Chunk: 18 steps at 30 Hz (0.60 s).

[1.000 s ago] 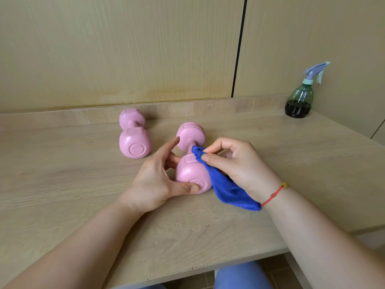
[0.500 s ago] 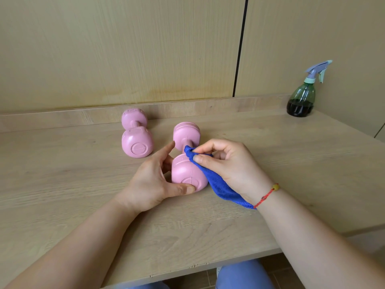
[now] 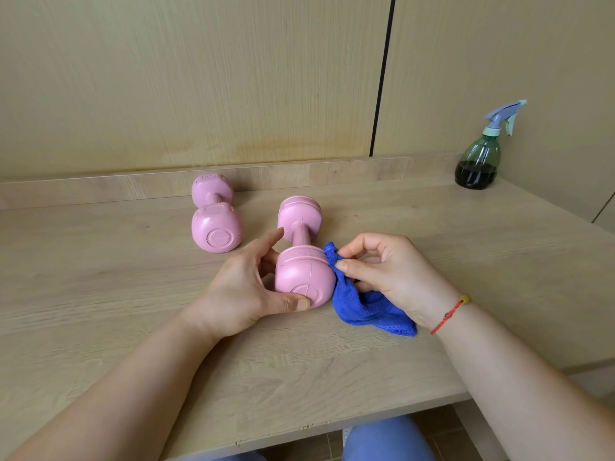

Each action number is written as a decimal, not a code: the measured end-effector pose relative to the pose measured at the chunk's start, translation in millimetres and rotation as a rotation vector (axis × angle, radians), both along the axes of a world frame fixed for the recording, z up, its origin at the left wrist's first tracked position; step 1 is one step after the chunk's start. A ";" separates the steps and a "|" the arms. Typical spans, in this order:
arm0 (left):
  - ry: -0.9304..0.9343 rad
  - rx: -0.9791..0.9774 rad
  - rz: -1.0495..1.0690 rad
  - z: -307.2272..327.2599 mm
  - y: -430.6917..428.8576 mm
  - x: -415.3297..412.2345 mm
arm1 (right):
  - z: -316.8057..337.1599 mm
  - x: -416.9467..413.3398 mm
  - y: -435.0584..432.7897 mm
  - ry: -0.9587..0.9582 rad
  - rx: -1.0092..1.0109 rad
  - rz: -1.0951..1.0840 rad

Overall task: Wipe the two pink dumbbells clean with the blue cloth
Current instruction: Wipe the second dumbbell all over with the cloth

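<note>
Two pink dumbbells lie on the desk [image 3: 100,294]. The rear dumbbell [image 3: 216,224] rests near the back edge, untouched. The front dumbbell [image 3: 304,277] lies mid-desk. The left hand [image 3: 239,291] grips its near head, thumb on the end face. The right hand [image 3: 392,271] pinches one blue cloth [image 3: 362,307] against that head's right side. One spray bottle [image 3: 479,161], at the back right corner, holds dark liquid in its lower part.

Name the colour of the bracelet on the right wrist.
The bracelet is red, with a yellow bead; the head view shows it.
</note>
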State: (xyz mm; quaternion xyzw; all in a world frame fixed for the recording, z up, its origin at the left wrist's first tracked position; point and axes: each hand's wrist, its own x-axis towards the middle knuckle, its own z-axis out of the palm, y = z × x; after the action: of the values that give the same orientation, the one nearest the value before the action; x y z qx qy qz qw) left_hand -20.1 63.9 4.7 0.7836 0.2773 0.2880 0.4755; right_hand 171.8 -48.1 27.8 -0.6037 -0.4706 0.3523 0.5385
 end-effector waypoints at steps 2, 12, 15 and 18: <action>-0.001 0.001 0.006 0.1 -0.2 0.6 | -0.3 1.0 1.0 -0.001 -0.005 0.004; -0.037 -0.008 -0.005 1.6 -1.4 0.6 | -1.1 -1.5 13.5 -0.114 -0.005 -0.058; -0.034 -0.008 -0.005 0.6 0.0 0.0 | -4.3 -6.6 17.3 -0.130 0.048 -0.124; -0.039 -0.003 -0.013 0.2 -1.4 0.6 | -9.5 -13.6 18.8 -0.170 0.099 -0.181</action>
State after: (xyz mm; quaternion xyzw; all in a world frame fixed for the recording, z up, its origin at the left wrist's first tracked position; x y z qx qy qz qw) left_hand -19.5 62.4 4.9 0.7788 0.2634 0.2997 0.4840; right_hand 158.2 -29.3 18.3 -0.6442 -0.4747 0.2263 0.5554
